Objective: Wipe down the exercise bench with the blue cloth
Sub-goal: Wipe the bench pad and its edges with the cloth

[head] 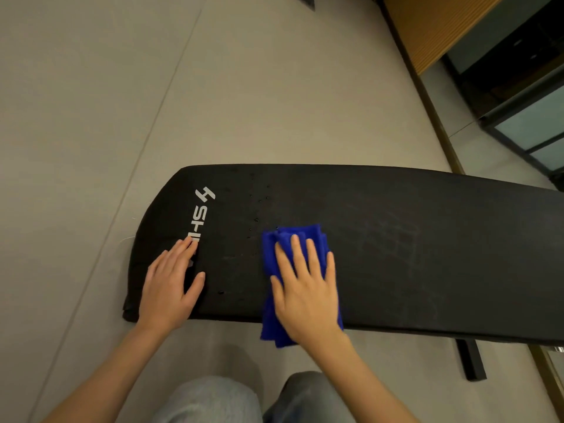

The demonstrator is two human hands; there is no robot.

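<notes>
A black padded exercise bench (412, 239) stretches across the view from left to right, with a white logo near its left end. Small water droplets dot the pad left of centre. A folded blue cloth (293, 236) lies on the pad and hangs over its near edge. My right hand (308, 285) presses flat on the cloth with straight, spread fingers. My left hand (171, 285) rests flat on the bench's left end, partly covering the logo.
Grey floor surrounds the bench. A black bench foot (471, 360) sticks out below the pad at the right. A wood-panelled wall (433, 29) and a dark glass-fronted frame (518, 117) stand at the upper right. My knees (244, 398) are at the bottom.
</notes>
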